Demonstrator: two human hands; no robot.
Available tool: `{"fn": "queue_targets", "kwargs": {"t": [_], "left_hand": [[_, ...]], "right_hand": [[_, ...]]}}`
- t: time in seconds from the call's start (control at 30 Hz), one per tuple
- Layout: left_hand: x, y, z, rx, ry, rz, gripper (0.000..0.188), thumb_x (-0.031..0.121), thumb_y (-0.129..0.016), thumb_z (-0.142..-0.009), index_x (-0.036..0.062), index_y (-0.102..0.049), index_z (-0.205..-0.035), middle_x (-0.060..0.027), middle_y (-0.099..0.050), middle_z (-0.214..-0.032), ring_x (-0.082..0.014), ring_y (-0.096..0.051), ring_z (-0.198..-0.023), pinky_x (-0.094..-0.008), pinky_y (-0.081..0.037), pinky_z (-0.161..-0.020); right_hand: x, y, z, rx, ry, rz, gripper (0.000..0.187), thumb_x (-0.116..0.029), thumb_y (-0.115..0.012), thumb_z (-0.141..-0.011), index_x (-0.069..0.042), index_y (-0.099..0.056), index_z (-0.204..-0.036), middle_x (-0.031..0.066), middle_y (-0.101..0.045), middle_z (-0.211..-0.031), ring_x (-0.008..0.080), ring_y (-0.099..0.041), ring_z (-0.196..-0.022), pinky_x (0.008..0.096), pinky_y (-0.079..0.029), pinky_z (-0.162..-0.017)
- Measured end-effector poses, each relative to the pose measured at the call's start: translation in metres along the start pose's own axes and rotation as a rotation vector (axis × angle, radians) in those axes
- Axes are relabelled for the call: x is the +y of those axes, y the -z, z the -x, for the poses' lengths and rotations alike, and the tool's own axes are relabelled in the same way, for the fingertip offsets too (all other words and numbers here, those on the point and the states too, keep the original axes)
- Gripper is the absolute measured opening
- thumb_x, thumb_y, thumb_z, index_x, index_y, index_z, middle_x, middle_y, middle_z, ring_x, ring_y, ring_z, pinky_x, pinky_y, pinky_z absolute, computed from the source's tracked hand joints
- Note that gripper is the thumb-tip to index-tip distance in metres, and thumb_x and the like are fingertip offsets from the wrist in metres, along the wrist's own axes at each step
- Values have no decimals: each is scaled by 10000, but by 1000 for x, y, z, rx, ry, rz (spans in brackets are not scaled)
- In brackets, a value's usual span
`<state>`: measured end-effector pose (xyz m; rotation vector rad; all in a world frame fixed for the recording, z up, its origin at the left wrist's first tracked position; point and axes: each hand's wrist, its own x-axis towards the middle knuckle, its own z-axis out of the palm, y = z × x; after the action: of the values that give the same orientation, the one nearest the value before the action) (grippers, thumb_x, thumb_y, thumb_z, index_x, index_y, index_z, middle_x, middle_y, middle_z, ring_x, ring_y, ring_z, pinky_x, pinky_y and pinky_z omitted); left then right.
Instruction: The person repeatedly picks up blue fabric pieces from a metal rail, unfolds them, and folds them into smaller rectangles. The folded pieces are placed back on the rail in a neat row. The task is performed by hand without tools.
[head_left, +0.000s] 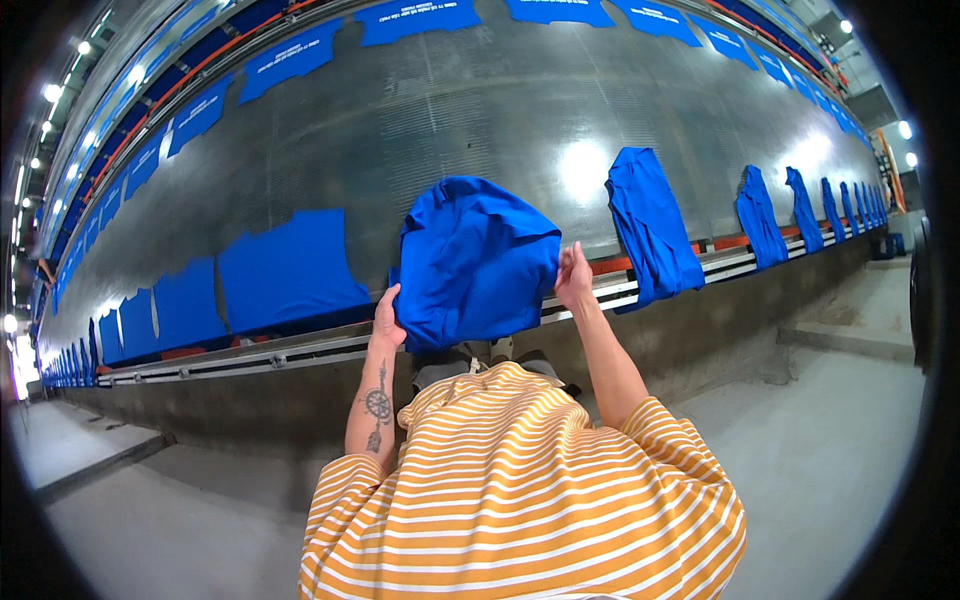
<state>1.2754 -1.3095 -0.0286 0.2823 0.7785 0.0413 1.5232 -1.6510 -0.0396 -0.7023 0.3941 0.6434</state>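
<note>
In front of my body, a blue fabric piece (480, 265) hangs bunched and partly folded over the near edge of a long metal table (480, 120). Its left side is in my left hand (388, 320), the fingers closed at the lower left edge and partly hidden behind the cloth. On the opposite side my right hand (573, 277) pinches the right edge, a little higher up. To the right of that hand lies a folded blue piece (650, 225), apart from it. A flat blue panel (285, 270) is spread just left of the held cloth.
Blue panels with white print (415, 20) line the table's far side. More folded blue pieces (762, 215) run along the near edge to the right, and flat ones (188, 305) to the left. A metal rail (300, 345) borders the near edge. Concrete steps (850, 340) stand at the right.
</note>
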Motion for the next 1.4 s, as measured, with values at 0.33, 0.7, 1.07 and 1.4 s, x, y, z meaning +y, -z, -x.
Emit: {"fn": "queue_targets", "kwargs": {"t": [0.33,0.7,1.07,1.4], "left_hand": [[-33,37,144,-74,-282,-10,577,303,-637,-934,-24,-461,-1376,-163,-541,-1381,-301,-518,-1279,-465,-394,-1097],[-15,43,125,-53,-179,-190,579,198,-734,-867,-7,-500,-1355,-130,-576,-1340,-245,-568,-1213,-411,-438,-1055],[26,30,113,-68,-62,-256,402,199,-711,-893,-18,-614,-1217,-118,-665,-1190,-205,-649,-1063,-377,-505,-955],[122,-21,79,107,-340,-253,73,127,-626,-956,99,-684,-922,-13,-700,-910,-104,-656,-822,-282,-535,-746]], "right_hand": [[-14,-23,105,-75,-381,339,333,-315,-636,-948,-45,-625,-1143,53,-704,-1078,147,-682,-965,322,-555,-849],[-32,-21,103,-23,-450,562,192,-167,-708,-897,-38,-686,-1039,43,-727,-959,113,-696,-804,278,-570,-714],[-44,-91,105,99,-375,821,152,-186,-664,-942,-39,-704,-936,21,-710,-832,93,-662,-680,235,-528,-596],[-58,-181,29,67,-40,902,181,-161,-703,-909,12,-715,-963,46,-709,-877,86,-645,-748,247,-522,-665]]}}
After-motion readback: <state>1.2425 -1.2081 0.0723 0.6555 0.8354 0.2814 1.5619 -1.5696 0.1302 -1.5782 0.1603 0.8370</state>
